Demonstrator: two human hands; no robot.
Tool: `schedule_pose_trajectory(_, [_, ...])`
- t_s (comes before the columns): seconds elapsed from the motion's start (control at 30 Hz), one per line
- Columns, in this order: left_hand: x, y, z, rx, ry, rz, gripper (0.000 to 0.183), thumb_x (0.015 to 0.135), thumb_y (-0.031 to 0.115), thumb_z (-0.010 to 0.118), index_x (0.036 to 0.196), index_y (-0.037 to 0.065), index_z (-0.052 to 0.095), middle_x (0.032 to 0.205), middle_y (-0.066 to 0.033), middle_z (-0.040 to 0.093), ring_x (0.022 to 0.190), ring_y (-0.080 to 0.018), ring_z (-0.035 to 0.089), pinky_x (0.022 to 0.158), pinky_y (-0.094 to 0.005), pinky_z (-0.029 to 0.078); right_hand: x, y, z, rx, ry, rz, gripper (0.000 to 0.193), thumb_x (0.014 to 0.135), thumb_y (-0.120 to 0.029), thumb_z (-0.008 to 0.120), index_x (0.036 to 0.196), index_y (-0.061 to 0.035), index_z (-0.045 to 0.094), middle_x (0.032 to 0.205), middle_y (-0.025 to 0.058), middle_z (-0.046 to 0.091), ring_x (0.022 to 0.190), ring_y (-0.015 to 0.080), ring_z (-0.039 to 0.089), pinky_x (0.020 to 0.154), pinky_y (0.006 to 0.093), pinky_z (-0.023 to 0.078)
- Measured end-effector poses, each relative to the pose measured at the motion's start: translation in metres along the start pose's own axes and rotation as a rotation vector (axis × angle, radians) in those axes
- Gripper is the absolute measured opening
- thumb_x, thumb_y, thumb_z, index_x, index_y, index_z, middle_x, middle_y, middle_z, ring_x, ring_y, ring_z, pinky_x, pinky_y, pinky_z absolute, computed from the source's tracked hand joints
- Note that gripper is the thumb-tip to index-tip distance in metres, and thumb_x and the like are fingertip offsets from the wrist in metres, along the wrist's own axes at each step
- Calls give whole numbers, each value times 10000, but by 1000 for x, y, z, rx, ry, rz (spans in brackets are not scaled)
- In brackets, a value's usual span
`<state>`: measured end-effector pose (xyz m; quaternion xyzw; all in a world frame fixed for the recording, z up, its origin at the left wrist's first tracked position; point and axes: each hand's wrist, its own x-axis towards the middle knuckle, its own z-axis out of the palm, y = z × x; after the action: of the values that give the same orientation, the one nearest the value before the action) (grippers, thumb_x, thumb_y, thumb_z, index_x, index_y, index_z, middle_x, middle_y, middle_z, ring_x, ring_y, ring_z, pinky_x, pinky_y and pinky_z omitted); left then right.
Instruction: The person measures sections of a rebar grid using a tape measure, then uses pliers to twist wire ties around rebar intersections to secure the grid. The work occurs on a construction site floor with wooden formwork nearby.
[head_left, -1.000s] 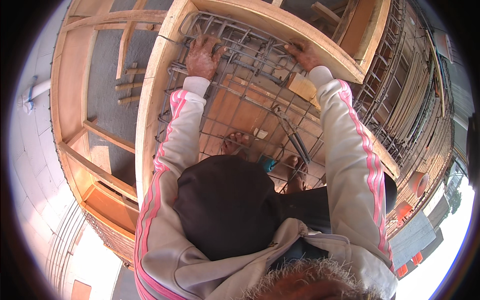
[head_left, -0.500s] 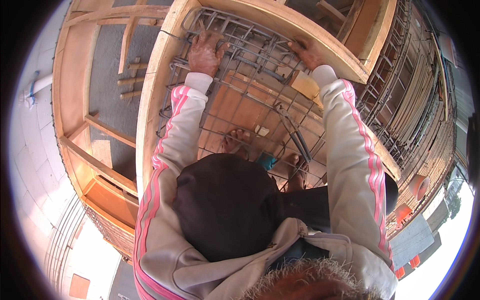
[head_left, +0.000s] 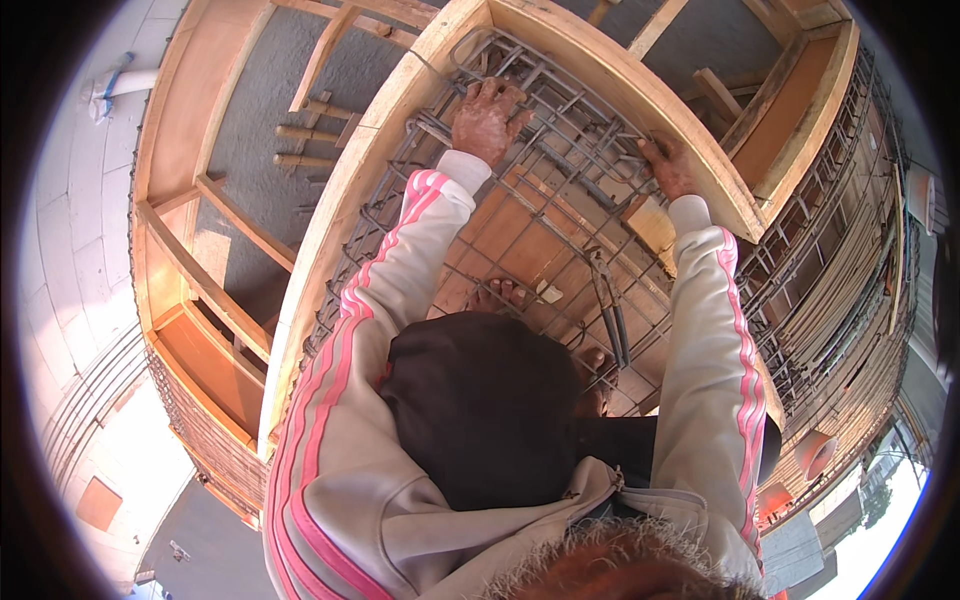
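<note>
Left hand point(head_left: 487, 120) lies palm-down on the far end of the rebar cage point(head_left: 560, 200), fingers spread and curled over the grey bars near the corner of the wooden formwork point(head_left: 340, 210); looks like a loose hold on the bars, but the fingertips are hidden among the steel so cannot tell how firm the grip is. Right hand point(head_left: 668, 166) is at the cage's right edge, just beside the inner face of the curved plank, fingers closed narrow around a bar or tie there; exactly what is pinched is too small to tell. The cage sits inside the wooden formwork, filling it from the far corner back toward the person. Both arms wear grey sleeves with pink stripes point(head_left: 400, 270). Bare toes point(head_left: 497, 294) rest on the bars nearer the body, beside a small white scrap point(head_left: 549, 293). Long-handled pincers point(head_left: 608, 310) lie on the mesh below the right forearm. More rebar cages point(head_left: 850, 290) stand stacked to the right.
</note>
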<state>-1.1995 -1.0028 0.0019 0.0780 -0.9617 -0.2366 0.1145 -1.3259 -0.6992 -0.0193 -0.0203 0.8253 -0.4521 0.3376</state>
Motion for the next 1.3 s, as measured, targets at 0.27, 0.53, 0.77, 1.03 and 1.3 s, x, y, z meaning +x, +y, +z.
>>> schedule_pose_trajectory(0.27, [-1,-1,2,-29,16,-8,267,841,302,722,1056,147,694,1201,-84,598,1097,-343,554,937,-448,482,0,2,2,3,62,38,474,920,-273,694,1272,26,584,982,101,652,690,147,571,617,287,465])
schedule_pose_trajectory(0.53, [-2,-2,4,-18,49,13,265,840,311,726,1052,157,683,1162,-78,596,1083,-341,558,940,-460,487,11,19,-3,-281,113,-154,489,929,-323,682,1252,37,609,948,108,672,659,134,563,584,287,456])
schedule_pose_trajectory(0.77, [-2,-5,6,-19,35,14,272,847,326,724,1051,149,688,1181,-72,591,1084,-345,555,931,-461,492,-20,-16,1,-267,189,-144,519,936,-428,650,1236,-5,644,1117,195,685,899,272,670,747,379,531])
schedule_pose_trajectory(1.03, [0,2,2,25,27,-8,272,830,323,745,1015,128,701,1169,-87,594,1087,-339,561,922,-465,492,-64,-80,-5,-602,227,-312,385,1038,-395,467,1236,-94,605,1046,231,688,988,382,670,838,480,523])
schedule_pose_trajectory(1.3, [7,9,0,-10,-14,-30,218,825,277,737,981,127,710,1098,-95,647,1012,-338,632,879,-441,508,-79,-115,-3,-786,-53,-354,317,1040,-289,488,1242,-78,611,1044,225,686,1012,384,657,894,476,499])
